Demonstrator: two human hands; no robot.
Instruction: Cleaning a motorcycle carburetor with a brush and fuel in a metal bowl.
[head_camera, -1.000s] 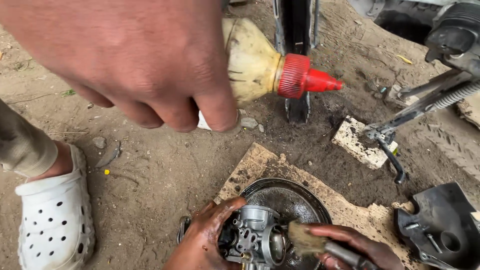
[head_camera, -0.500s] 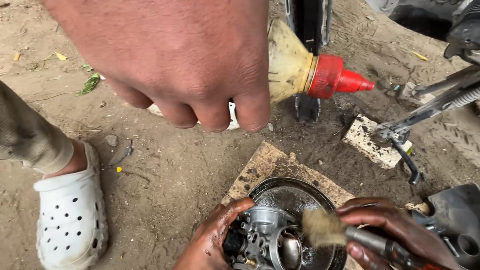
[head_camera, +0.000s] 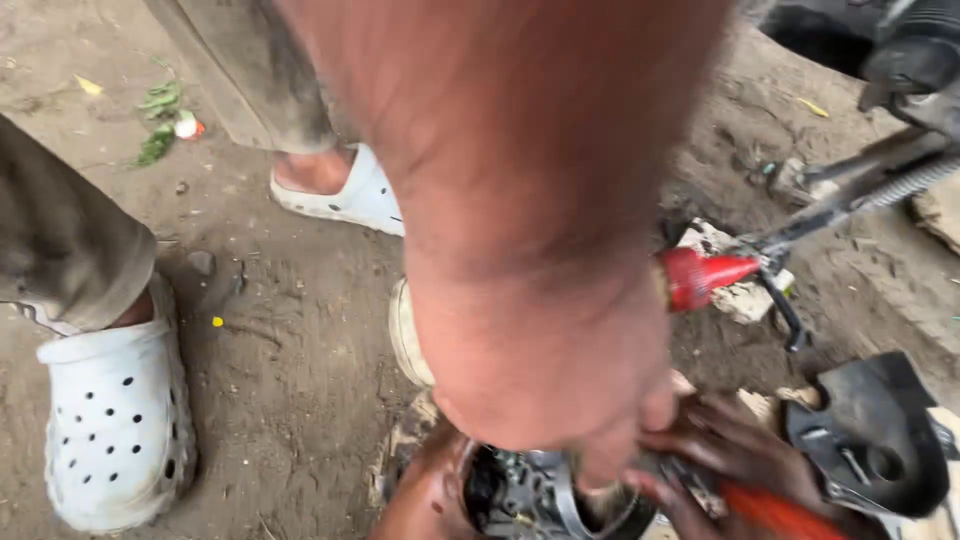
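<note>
I am crouching over a metal carburetor (head_camera: 530, 495), which is sitting at the very bottom edge of the view. My left hand (head_camera: 425, 500) is pressing against the carburetor's left side; most of it is cut off, so I cannot tell how far its fingers are closing. My right hand (head_camera: 725, 450) is lying just right of the carburetor, its greasy fingers wrapping tight around a red-handled tool (head_camera: 780, 512) whose working end is hiding behind another person's hand.

That other person's hand (head_camera: 540, 370) is reaching down from the top and hanging directly above the carburetor, covering part of it. It is gripping a squeeze bottle (head_camera: 405, 335). The bottle's red nozzle (head_camera: 700, 277) is pointing away to the upper right of the carburetor.

Left of the carburetor, on the dirt ground (head_camera: 290, 400), a white clog (head_camera: 115, 420) is standing. A second white clog (head_camera: 350, 195) is showing farther up. A black plastic part (head_camera: 880, 440) is lying to the carburetor's right.
</note>
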